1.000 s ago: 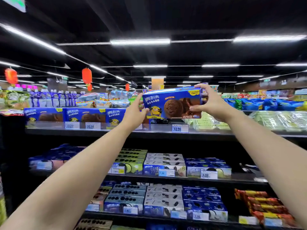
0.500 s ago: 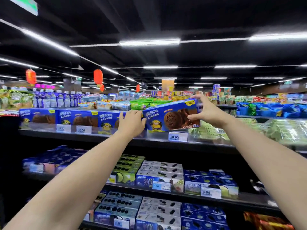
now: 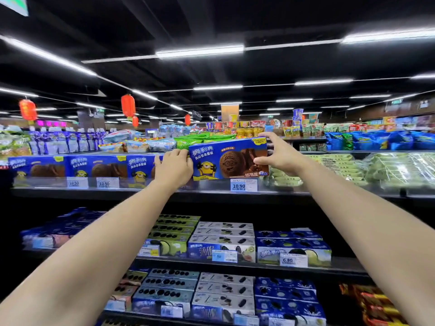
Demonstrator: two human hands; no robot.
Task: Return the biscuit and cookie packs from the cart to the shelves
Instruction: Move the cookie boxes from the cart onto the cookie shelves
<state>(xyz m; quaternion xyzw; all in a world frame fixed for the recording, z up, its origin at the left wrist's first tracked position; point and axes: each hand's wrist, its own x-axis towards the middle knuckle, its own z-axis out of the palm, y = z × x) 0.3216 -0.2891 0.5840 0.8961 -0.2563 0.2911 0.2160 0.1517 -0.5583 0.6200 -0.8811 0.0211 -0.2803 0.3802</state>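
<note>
Two hands clamp one blue box [image 3: 228, 158] at the top shelf [image 3: 141, 192], head view. L hand [image 3: 174, 165] curls round its left end; R hand [image 3: 280, 154] pinches the right end, thumb on front, fingers over top. Box upright, slightly tilted, above 10.90 tag [image 3: 243, 184], btw matching boxes [image 3: 94, 165] & green packs [image 3: 339, 165]. Can't tell if it touches the shelf.

The dark top shelf [image 3: 141, 192] in front of me carries a row of upright blue cardboard cookie boxes [image 3: 96, 165] on the left. On its right lie clear-wrapped bundles of green packs [image 3: 341, 168]. On the dark middle shelf [image 3: 341, 268] below lie flat stacks of green boxes [image 3: 174, 231], grey boxes [image 3: 223, 234] and dark blue boxes [image 3: 292, 243].
</note>
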